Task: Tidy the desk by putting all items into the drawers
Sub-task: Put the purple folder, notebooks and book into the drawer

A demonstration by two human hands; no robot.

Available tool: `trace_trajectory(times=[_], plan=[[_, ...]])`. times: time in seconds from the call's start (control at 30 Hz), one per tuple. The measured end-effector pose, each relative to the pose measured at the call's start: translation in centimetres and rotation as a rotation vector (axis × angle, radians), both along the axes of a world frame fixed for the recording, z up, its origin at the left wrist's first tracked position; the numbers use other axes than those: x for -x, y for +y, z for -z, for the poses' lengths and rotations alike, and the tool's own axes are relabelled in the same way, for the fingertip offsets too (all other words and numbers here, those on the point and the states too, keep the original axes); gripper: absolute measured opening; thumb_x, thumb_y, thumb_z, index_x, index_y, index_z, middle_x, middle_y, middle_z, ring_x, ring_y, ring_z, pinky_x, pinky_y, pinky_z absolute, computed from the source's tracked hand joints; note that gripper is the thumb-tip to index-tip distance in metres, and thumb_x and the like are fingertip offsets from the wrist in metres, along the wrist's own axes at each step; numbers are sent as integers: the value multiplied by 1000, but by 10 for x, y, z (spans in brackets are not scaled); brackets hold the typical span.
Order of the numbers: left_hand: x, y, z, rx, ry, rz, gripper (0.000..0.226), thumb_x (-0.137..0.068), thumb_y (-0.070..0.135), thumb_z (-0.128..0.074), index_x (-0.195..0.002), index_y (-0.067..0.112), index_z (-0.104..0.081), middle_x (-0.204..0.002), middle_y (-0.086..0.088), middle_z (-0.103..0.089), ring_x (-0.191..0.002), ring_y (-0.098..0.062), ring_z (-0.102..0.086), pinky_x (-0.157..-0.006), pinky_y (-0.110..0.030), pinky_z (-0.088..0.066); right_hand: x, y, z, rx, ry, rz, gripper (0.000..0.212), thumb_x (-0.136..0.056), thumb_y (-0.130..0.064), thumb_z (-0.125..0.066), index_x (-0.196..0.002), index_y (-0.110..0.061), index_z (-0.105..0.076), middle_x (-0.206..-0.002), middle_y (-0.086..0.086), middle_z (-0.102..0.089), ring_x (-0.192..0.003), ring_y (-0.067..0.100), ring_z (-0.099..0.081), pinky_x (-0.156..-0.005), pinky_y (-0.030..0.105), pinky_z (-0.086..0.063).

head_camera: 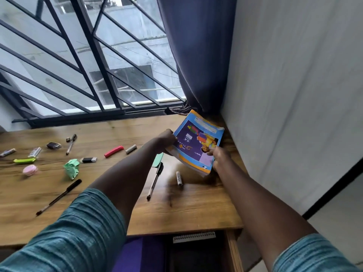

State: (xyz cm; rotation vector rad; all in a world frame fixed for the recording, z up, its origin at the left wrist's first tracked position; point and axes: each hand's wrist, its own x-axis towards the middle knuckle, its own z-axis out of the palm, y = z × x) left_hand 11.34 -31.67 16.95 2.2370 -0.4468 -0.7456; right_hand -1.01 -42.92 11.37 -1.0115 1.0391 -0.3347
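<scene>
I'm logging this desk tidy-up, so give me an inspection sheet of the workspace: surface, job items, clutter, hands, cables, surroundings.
Surface: wooden desk, set in a corner.
Job's things: stack of notebooks, tilted, at the desk's right rear; open drawer below the front edge holds a spiral-bound pad.
Clutter: pens, red cap, crumpled green paper, pink round item and USB stick, scattered left of the stack.
Hands: left hand grips the stack's left edge; right hand grips its near corner.
Cables: nothing seen.
Surroundings: barred window, dark curtain, white wall.
</scene>
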Motion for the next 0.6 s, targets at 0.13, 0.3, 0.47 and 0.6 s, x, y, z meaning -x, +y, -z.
trace_trajectory(times=[0.13, 0.3, 0.47, 0.6], plan=[[7, 24, -28, 128, -168, -25, 32, -93, 10, -52, -124, 13, -47, -119, -20, -57, -86, -33, -61, -66, -45, -56, 18, 16, -25, -74, -13, -122, 15, -92, -9, -55, -105, -16, -55, -59, 2, -46, -50, 12, -38, -47, 21, -33], [22, 71, -68, 85, -665, 172, 29, -95, 11, -51, -123, 11, -50, -109, -23, -64, -91, -35, -66, -66, -37, -53, 27, 33, -78, -46, -113, -65, 27, -91, -40, -57, -105, -19, -48, -77, 0, -39, -68, 14, -38, -71, 30, -38], [48, 143, -98, 149, -1218, 461, 33, -92, 14, -57, -122, 10, -45, -84, -20, -71, -61, -34, -71, -47, -34, -55, 51, 40, -137, -364, -586, 83, 73, -85, -70, -40, -110, -4, -56, -96, 20, -54, -86, 33, -56, -86, 49, -51], [62, 208, -115, 30, -1589, 532, 40, -80, 18, -61, -116, 25, -45, -70, -7, -74, -45, -24, -67, -35, -29, -48, 78, 60, -160, -388, -565, -12, 92, -69, -70, -60, -136, -9, -43, -132, 23, -48, -112, 42, -53, -79, 62, -50]])
